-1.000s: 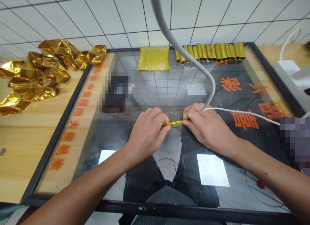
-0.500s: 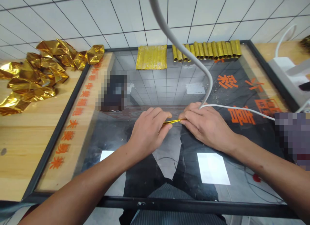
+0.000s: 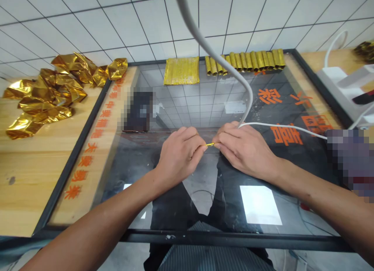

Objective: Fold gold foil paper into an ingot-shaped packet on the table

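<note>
A thin strip of gold paper (image 3: 210,144) is pinched between my two hands above the glass tabletop. My left hand (image 3: 182,152) has thumb and fingertips closed on its left end. At its right end my right hand (image 3: 244,148) grips with thumb and forefinger. Only a short bit of the paper shows between the fingertips; my hands hide the rest. Beyond my hands, against the far frame edge, lies a flat stack of gold paper sheets (image 3: 181,71). To its right stands a row of several rolled gold paper tubes (image 3: 245,61).
Crumpled gold foil pieces (image 3: 48,94) lie on the wooden surface (image 3: 26,173) at left. A grey cable (image 3: 216,53) hangs down over the table near my right hand. A white power strip (image 3: 341,82) sits at right. A black frame (image 3: 233,238) edges the glass.
My left fingers, slightly parted before, have closed on the paper, and less of it shows between my hands. The view has shifted a little.
</note>
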Motion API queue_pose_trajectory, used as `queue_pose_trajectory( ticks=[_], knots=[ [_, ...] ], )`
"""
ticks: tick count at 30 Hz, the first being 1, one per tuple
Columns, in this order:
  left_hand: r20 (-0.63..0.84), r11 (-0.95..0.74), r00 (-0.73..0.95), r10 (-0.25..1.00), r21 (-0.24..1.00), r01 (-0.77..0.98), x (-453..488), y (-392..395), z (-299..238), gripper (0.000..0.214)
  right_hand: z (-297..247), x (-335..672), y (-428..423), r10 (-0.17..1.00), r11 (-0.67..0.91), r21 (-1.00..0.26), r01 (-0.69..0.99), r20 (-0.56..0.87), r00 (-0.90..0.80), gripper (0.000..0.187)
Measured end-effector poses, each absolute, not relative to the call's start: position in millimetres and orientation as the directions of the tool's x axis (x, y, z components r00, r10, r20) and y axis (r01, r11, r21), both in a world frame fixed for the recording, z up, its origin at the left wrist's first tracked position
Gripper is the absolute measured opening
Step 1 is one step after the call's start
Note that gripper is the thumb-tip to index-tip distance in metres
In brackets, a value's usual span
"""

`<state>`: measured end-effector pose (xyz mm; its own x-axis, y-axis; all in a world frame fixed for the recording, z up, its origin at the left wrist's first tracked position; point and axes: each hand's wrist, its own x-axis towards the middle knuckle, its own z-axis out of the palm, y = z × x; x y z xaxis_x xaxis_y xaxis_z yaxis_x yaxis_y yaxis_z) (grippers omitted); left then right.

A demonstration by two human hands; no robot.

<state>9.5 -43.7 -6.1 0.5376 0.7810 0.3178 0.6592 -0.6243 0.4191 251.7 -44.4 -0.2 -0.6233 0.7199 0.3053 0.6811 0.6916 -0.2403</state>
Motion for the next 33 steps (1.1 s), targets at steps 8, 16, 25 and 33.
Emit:
queue_pose_trajectory(
  ticks=[8,16,25,33],
  knots=[
    [0.379,-0.644,0.522,0.764,0.395,0.655,12.7,-48.7,-5.3,0.023,-3.4,252.3,-44.9,0.71,0.703,-0.381,0.6,0.333,-0.62,0.023],
    [0.375,-0.656,0.538,0.755,0.439,0.614,11.2,-53.0,-3.1,0.023,-0.3,248.1,-46.7,0.679,0.73,-0.446,0.519,0.384,-0.625,0.022],
    [0.411,-0.628,0.476,0.778,0.553,0.548,1.5,-50.8,1.6,0.023,1.8,249.8,-47.8,0.842,0.518,-0.706,0.483,0.322,-0.433,0.01],
    [0.441,-0.649,0.478,0.76,0.557,0.518,3.7,-52.0,1.7,0.021,4.0,245.7,-47.7,0.887,0.402,-0.825,0.397,0.244,-0.392,0.008]
  ],
)
